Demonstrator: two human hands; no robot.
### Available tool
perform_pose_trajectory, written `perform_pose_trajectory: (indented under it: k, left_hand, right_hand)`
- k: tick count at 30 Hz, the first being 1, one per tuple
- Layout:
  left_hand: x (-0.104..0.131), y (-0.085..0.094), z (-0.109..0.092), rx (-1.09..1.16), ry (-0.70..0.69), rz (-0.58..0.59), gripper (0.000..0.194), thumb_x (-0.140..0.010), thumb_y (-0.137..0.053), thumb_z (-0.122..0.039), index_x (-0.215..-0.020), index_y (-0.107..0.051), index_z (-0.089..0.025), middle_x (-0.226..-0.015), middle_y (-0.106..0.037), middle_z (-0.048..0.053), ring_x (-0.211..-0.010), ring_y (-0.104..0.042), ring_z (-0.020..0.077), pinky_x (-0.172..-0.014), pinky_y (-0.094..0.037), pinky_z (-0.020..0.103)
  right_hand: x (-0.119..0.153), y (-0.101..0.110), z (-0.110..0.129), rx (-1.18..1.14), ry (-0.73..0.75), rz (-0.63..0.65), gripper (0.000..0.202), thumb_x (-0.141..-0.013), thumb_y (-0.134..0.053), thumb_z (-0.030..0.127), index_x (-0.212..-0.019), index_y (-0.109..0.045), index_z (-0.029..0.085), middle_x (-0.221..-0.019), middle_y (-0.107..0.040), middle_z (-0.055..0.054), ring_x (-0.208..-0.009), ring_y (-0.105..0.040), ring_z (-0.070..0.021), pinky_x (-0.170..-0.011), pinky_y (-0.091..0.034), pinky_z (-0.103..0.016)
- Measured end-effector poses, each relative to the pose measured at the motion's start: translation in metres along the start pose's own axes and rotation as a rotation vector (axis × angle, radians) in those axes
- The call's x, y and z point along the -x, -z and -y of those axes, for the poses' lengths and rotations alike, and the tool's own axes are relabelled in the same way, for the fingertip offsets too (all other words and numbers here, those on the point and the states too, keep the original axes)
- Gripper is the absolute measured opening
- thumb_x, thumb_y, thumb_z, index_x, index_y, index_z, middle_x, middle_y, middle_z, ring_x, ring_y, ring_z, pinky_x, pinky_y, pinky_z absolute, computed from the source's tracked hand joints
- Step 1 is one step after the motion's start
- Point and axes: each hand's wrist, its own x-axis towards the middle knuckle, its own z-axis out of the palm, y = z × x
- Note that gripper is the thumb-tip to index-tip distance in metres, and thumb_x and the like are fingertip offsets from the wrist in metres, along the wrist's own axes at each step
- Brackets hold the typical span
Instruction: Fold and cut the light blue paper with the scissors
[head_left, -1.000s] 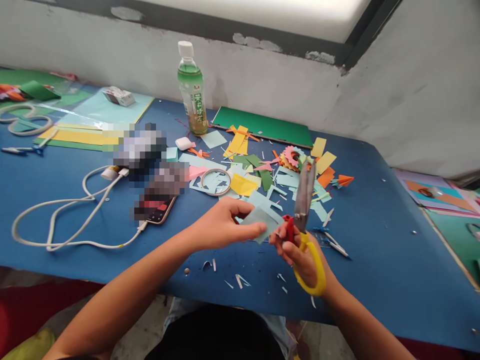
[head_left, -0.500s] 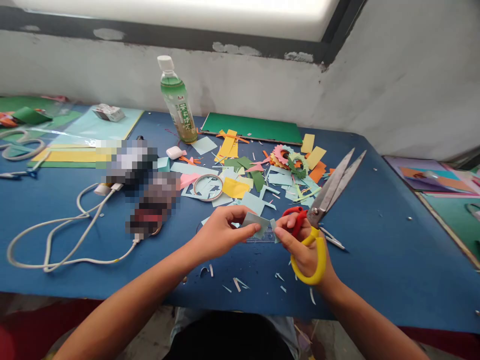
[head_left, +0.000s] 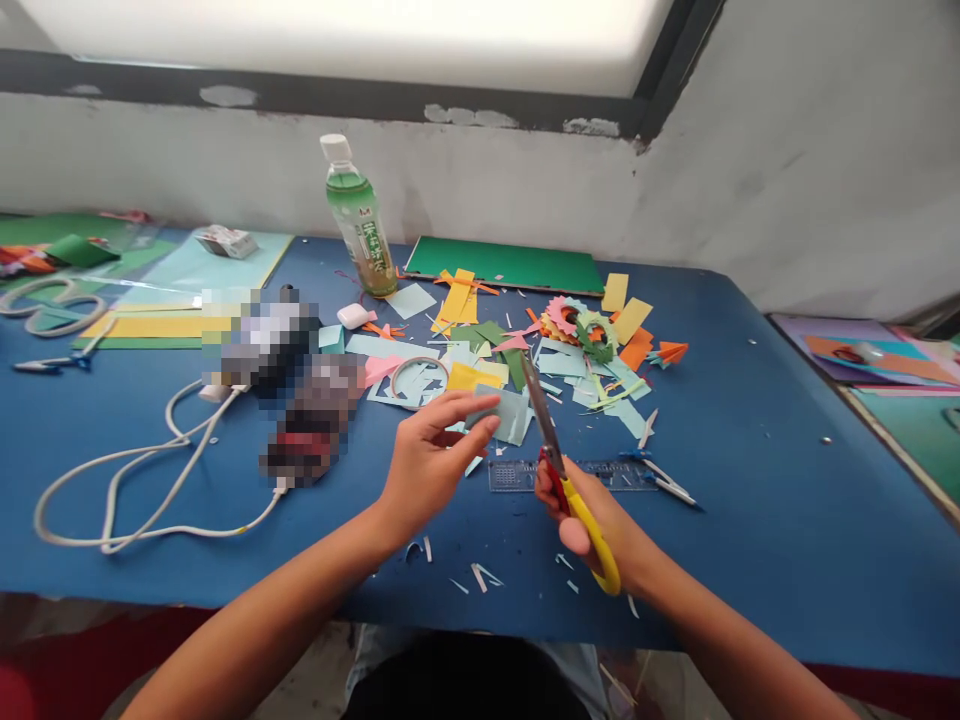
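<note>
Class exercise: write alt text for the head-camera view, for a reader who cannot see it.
A person's right hand holds yellow-and-red-handled scissors beside a pale blue paper piece pinched in the left hand, above a blue table. Coloured paper scraps, a green drink bottle and a white cable lie around.

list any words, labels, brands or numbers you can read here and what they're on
Bottle: its green label carries vertical print, too small and blurred to read.
Small packet near the wall: printed marks, unreadable.
Clear ruler on the table by the scissors: scale marks only, no digits legible.
Pixelated patches left of the hands: nothing readable.
No text can be quoted.
</note>
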Motion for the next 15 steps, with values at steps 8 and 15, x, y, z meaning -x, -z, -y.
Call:
perform_pose_trajectory:
  k: [8, 15]
  left_hand:
    - [-0.003, 0.004, -0.005, 0.112, -0.108, -0.297, 0.025, -0.066, -0.073, -0.022, -0.091, -0.072, -0.024, -0.087, -0.059, 0.001, -0.058, -0.048, 0.0054, -0.050, -0.050, 0.017]
    - [-0.002, 0.004, -0.006, 0.120, -0.192, -0.389, 0.026, -0.064, -0.074, -0.018, -0.090, -0.071, -0.024, -0.083, -0.057, 0.000, -0.061, -0.046, 0.0059, -0.047, -0.044, 0.015]
  right_hand:
    - [0.005, -0.006, 0.002, 0.172, -0.105, 0.062, 0.023, -0.073, -0.058, 0.040, -0.075, -0.042, 0.024, -0.064, -0.047, 0.003, -0.054, -0.035, -0.0127, -0.047, -0.034, -0.023]
    - [0.006, -0.008, 0.013, 0.231, -0.102, 0.106, 0.019, -0.079, -0.053, 0.036, -0.078, -0.040, 0.023, -0.068, -0.046, 0.002, -0.058, -0.034, -0.0128, -0.050, -0.034, -0.022]
